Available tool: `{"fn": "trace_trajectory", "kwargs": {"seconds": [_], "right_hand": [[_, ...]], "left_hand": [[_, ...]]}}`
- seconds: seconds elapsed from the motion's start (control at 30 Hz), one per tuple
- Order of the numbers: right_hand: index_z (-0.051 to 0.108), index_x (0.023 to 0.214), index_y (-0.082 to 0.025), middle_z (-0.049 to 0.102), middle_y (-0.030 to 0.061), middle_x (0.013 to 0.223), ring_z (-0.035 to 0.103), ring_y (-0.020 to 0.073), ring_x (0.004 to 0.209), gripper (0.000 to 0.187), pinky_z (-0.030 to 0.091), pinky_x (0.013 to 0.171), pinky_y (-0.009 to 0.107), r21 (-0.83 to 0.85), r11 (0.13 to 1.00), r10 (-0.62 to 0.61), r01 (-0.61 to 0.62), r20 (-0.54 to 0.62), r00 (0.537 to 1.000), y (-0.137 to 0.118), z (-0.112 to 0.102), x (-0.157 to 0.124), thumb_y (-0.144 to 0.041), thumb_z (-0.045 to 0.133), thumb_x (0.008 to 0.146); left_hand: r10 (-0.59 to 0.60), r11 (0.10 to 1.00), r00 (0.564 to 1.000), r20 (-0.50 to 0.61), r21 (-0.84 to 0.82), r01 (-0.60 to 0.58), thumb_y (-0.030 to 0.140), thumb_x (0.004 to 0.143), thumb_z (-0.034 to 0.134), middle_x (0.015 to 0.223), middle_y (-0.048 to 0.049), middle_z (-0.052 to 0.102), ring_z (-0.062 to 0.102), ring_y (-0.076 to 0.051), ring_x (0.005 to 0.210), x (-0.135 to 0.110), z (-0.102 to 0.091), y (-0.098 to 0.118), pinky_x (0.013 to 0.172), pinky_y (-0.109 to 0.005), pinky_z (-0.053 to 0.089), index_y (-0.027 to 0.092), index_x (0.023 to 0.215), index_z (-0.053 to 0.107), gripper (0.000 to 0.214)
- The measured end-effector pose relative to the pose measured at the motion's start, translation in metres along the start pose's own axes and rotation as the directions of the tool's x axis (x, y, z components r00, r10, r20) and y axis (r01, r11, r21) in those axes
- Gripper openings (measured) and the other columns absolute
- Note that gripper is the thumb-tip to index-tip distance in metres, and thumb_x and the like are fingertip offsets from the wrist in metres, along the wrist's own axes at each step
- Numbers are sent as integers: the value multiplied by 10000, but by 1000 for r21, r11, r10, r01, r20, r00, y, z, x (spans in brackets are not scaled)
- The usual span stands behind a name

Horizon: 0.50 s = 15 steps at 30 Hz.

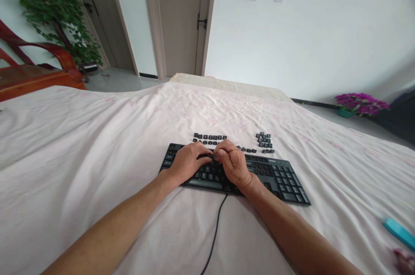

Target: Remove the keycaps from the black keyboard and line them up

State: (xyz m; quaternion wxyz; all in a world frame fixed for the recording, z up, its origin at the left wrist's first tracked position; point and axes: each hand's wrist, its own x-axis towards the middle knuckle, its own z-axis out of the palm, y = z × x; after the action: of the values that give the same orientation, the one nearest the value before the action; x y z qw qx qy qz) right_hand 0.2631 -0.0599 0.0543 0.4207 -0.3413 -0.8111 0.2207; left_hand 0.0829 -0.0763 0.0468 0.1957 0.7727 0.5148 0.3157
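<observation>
A black keyboard (293, 180) lies on the bed, with several keycaps off and bare sockets showing in its upper part. My left hand (188, 160) rests on its left half, thumb and forefinger apart and reaching to the keys near my right fingertips. My right hand (233, 162) is closed above the middle of the keyboard. Thin wire ends (239, 143) stick out behind its fingers, looking like a wire keycap puller; the rest is hidden in the grip. Loose keycaps stand in rows (210, 137) behind the keyboard, and others form a cluster (263, 139) to the right.
The keyboard's cable (215, 227) runs toward me over the pale, wrinkled bedsheet (129, 136). A turquoise object (399, 232) lies at the right edge. Beyond the bed are a wooden chair (61, 61), a potted plant (55, 11) and purple flowers (361, 104).
</observation>
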Motion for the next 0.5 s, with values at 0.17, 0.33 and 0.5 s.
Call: {"fn": "trace_trajectory", "kwargs": {"seconds": [0.17, 0.33, 0.5], "right_hand": [[567, 895, -217, 601, 69, 877, 579, 190, 848, 212, 479, 801, 352, -42, 990, -135, 134, -23, 991, -5, -4, -3, -262, 365, 939], [560, 897, -217, 628, 85, 961, 555, 221, 980, 176, 424, 889, 390, -209, 958, -212, 198, -47, 976, -13, -15, 1, -208, 387, 923], [579, 926, -206, 606, 69, 849, 563, 188, 820, 236, 432, 750, 303, -384, 921, -43, 71, 80, 996, -16, -14, 10, -250, 349, 962]], "left_hand": [[-86, 987, 996, -2, -133, 85, 311, 812, 589, 899, 9, 720, 648, -181, 838, 1, -1, -1, 812, -285, 473, 258, 958, 711, 197], [-159, 945, 987, -19, -294, 146, 275, 785, 599, 893, -4, 728, 666, -176, 822, 3, 1, -6, 797, -283, 492, 232, 969, 705, 217], [-180, 908, 980, -85, -398, 132, 256, 777, 615, 791, 0, 700, 654, -148, 735, 2, 1, -3, 736, -264, 498, 200, 1089, 622, 316]]}}
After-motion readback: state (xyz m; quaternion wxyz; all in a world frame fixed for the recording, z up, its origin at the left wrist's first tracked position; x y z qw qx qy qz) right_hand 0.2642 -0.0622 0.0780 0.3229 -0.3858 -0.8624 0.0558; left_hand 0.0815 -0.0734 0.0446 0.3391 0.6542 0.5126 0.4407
